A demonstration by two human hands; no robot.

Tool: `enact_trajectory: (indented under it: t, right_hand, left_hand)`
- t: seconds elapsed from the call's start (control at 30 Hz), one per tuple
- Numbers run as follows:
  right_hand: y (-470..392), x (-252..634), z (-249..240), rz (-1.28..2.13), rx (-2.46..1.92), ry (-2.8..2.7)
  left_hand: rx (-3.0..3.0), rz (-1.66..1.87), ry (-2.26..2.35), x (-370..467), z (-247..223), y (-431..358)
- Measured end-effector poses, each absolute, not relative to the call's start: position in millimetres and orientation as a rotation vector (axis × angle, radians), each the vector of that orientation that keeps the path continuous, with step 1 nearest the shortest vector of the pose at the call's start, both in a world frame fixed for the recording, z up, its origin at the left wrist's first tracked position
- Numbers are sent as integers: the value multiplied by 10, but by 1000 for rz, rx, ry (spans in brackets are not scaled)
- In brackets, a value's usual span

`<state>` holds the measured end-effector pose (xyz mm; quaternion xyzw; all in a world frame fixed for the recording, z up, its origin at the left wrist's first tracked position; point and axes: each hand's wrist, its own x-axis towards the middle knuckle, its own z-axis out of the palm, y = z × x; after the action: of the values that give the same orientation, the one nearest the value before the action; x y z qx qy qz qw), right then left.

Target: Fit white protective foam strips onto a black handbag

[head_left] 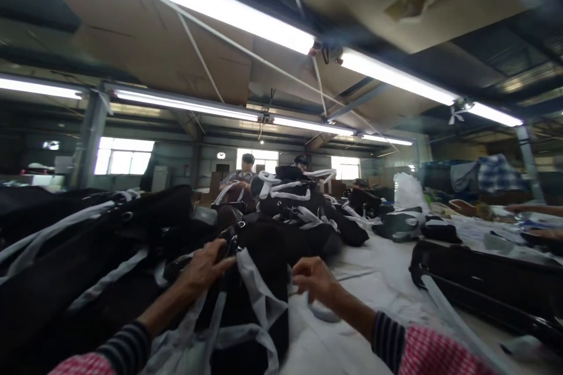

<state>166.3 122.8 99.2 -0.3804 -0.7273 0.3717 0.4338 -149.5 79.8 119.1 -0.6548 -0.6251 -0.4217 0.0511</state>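
Observation:
A black bag (264, 246) with metal rings and handles wrapped in white material lies right in front of me. My left hand (204, 266) is on its upper left part, with thumb and fingers around the dark strap and fittings there. Loose white wrapping (259, 293) hangs across the bag's front. Close to the bag's right edge is my right hand (314, 278), its fingers curled together in a pinch. Blur hides what is between those fingertips, if anything. Below that hand a pale round roll (325, 312) rests on the white table covering (365, 328).
Black bags (109, 246) are heaped on the left, and more bags (303, 211) are piled ahead. Another long black bag (488, 281) lies at right. A person (241, 176) stands beyond the pile. At the far right edge a co-worker's arm (536, 209) shows.

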Motion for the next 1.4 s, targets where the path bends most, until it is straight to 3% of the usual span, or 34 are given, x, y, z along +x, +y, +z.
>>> enact_trajectory:
  t: [0.07, 0.13, 0.27, 0.43, 0.63, 0.83, 1.17, 1.27, 1.4]
  right_hand:
    - [1109, 1440, 722, 851, -867, -2007]
    - [1084, 1244, 752, 624, -806, -2138]
    - [1377, 837, 1302, 119, -972, -2148]
    - [2018, 320, 1779, 4, -1054, -2211]
    - [2344, 213, 1501, 108, -1134, -2296]
    - [2037, 383, 1362, -32, -1141, -2093]
    - [1278, 739, 2337, -266, -1037, -1807]
    - [1127, 899, 2580, -294, -1066, -1724]
    - [984, 1052, 2754, -238, -1035, -1672]
  left_hand:
    - [-2047, -1147, -1949, -1496, 683, 760]
    - [-2064, -1055, -1971, -1450, 276, 739]
    - [-1983, -967, -1914, -1386, -361, 793]
    - [-1771, -1015, -1717, -1367, -756, 879]
    - [-1962, -1323, -1759, -1399, -388, 684]
    - [-2001, -1678, -1825, -1556, -21, 542]
    - [-2084, -2340, -1756, -1644, 892, 218]
    - [-2223, -2331, -1795, -1663, 1085, 43]
    - [-2429, -2014, -1861, -1498, 1113, -161]
